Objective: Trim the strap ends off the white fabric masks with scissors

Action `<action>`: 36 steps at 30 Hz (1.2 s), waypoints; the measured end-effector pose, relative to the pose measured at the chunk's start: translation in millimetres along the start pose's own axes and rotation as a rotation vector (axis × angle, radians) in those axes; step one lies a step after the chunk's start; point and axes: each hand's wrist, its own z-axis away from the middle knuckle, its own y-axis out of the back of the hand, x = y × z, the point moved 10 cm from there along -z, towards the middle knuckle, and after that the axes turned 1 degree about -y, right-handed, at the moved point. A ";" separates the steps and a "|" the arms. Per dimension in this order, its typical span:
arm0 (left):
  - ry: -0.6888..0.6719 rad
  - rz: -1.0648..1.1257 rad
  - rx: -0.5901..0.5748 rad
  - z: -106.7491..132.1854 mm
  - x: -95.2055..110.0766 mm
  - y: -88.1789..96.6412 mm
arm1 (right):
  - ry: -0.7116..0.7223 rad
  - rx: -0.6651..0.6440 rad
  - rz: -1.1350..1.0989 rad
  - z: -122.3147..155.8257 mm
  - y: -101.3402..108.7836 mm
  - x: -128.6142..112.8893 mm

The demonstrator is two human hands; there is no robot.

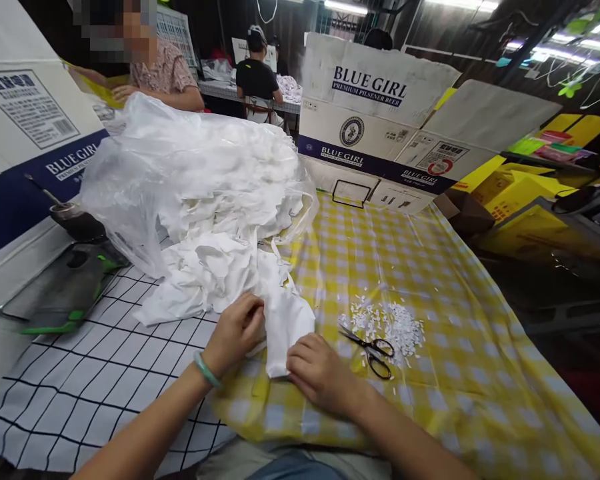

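A narrow strip of white fabric lies in front of me, running out from a loose heap of white fabric pieces. My left hand, a green bangle on its wrist, is closed at the strip's left edge; its fingertips are partly hidden. At the lower right edge, my right hand has its fingers curled onto the same strip. Black-handled scissors lie spread to the right of that hand, beside a scatter of small white clippings. Behind the heap, a clear plastic bag bulges with more white pieces.
Printed beer cartons stand along the back and at the left. A dark cup and a grey-green tray-like item sit at left. Yellow checked cloth covers the right side. Co-workers sit beyond.
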 end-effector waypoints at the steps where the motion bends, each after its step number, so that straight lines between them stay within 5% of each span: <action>1: 0.020 0.003 0.025 1.8 -2.7 2.4 | -0.010 -0.034 0.004 7.5 -8.2 -2.3; 5: 0.058 -0.017 0.112 9.9 -13.9 12.9 | -0.078 -0.055 -0.116 15.3 -5.4 5.8; 11: 0.019 -0.097 0.112 12.4 -8.3 6.0 | -0.549 0.261 -0.141 -28.1 33.2 106.1; 15: -0.019 -0.144 0.078 5.2 -7.5 -2.9 | -0.603 0.255 -0.128 -65.4 34.2 143.9; 17: -0.034 -0.159 0.061 -4.7 -21.2 -1.6 | -0.615 0.285 -0.126 -67.5 52.5 151.0; 21: -0.049 -0.200 0.073 -32.6 -55.4 10.6 | -0.618 0.453 -0.121 -49.2 121.2 148.4; 23: -0.052 -0.216 0.118 -41.3 -54.1 18.1 | -0.616 0.541 -0.141 -41.4 151.2 143.4; 27: -0.085 -0.200 0.299 -33.6 7.9 32.3 | -0.542 0.704 -0.602 -46.0 173.9 137.6; 31: -0.241 -0.018 0.309 -41.9 81.3 25.4 | -0.411 0.672 -0.817 -80.0 194.6 115.2; 34: -0.251 0.102 0.304 -88.3 89.1 26.4 | -0.263 0.669 -0.715 -106.7 244.2 79.7; 36: -0.205 0.319 0.156 -132.8 83.1 24.5 | -0.156 0.680 -0.617 -120.8 284.8 52.6</action>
